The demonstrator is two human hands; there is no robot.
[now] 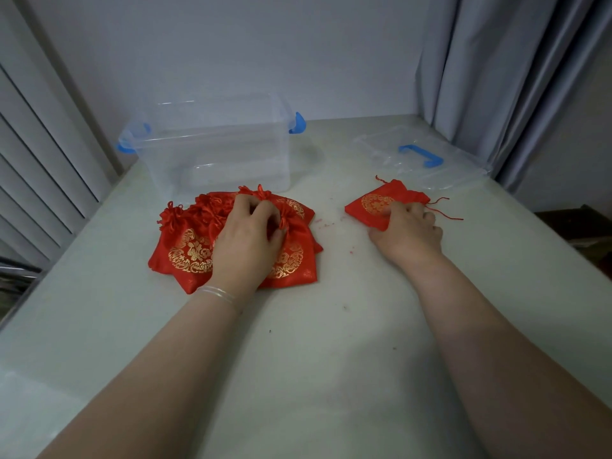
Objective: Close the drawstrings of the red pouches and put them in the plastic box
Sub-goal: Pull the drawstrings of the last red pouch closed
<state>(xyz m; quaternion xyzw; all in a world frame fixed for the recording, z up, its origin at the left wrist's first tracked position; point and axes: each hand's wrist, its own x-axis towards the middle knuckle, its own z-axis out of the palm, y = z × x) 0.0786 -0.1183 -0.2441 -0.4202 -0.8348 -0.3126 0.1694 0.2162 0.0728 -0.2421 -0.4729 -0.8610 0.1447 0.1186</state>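
Worktop (314, 359): left hand (246, 240) grips pile (185, 250) before empty box (218, 144), right hand (409, 231) pinches lone pouch (374, 202) to its right; loose cords (445, 213) may snag.

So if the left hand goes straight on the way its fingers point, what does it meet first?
Probably the plastic box. The left hand rests on the pile of red pouches, fingers pointing away toward the box's near wall, though depth is unclear.

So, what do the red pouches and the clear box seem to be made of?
The red drawstring pouches with gold print look like satin-type fabric: a soft sheen and creases, perhaps synthetic. The clear rectangular box with blue latches looks like rigid glossy plastic: it is see-through, with bright highlights on its edges.
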